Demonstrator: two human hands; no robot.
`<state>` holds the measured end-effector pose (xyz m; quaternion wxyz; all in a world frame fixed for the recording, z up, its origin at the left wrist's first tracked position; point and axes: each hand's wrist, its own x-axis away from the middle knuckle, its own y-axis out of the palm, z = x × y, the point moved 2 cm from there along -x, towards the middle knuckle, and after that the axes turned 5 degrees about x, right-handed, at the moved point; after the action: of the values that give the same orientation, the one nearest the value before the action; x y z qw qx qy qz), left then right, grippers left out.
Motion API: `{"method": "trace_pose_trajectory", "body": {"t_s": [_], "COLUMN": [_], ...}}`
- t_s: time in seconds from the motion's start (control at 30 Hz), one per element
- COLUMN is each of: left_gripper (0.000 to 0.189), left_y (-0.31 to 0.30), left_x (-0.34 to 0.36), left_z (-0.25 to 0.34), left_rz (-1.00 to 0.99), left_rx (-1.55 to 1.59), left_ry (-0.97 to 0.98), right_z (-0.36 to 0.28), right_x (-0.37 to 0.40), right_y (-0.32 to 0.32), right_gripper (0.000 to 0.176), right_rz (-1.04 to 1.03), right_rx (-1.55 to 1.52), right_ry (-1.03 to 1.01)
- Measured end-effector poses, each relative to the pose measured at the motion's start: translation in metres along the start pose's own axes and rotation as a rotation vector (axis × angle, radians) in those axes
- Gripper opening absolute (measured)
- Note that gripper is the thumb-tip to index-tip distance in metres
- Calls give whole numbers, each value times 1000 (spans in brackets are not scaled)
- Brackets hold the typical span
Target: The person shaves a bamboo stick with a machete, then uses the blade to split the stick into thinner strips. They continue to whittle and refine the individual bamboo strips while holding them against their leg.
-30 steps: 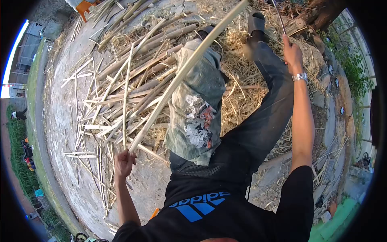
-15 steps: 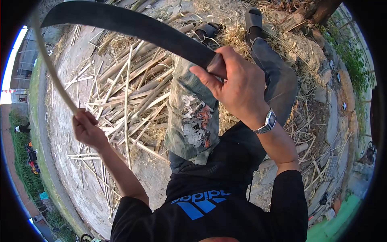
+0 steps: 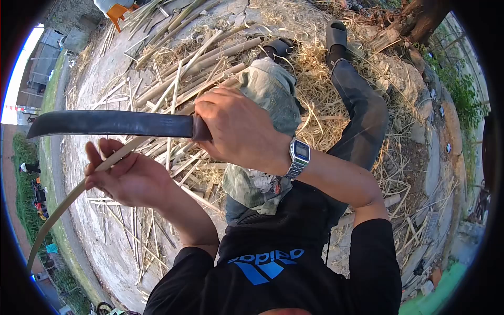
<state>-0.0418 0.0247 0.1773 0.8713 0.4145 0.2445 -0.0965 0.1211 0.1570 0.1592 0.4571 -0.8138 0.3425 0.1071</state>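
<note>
A machete (image 3: 113, 123) with a long dark blade, curved at its tip, lies nearly level across the left of the view. My right hand (image 3: 244, 131) is closed around its brown handle and wears a metal watch. Just below the blade, my left hand (image 3: 139, 181) has its palm turned up and its fingers curled on a thin bamboo strip (image 3: 60, 207). The strip bends down to the left edge, and its upper end passes behind the blade. A worn greenish cloth (image 3: 270, 86) covers my left leg, partly hidden by my right hand and forearm.
Split bamboo pieces (image 3: 178, 97) and straw-like shavings (image 3: 310, 58) spread over the concrete ground. An orange chair (image 3: 118, 13) stands at the top left, a tree trunk (image 3: 422, 21) at the top right. Rubble lines the right side.
The machete has swung down from raised to nearly level. My right hand moved left and down; my left hand turned palm up and moved right, with the strip now hanging down to the left.
</note>
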Motion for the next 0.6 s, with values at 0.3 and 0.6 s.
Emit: {"method": "trace_pose_trajectory", "body": {"t_s": [0.3, 0.6], "left_gripper": [40, 45], "left_y": [-24, -17], "left_x": [-40, 36], "left_z": [17, -23], "left_rz": [-200, 77], "left_rx": [288, 232], "left_ry": [-29, -245], "right_z": [-12, 12], "right_x": [-12, 15], "right_y": [2, -5], "right_gripper": [15, 29], "right_rz": [274, 241], "right_rx": [153, 283], "right_ry": [-116, -48]}}
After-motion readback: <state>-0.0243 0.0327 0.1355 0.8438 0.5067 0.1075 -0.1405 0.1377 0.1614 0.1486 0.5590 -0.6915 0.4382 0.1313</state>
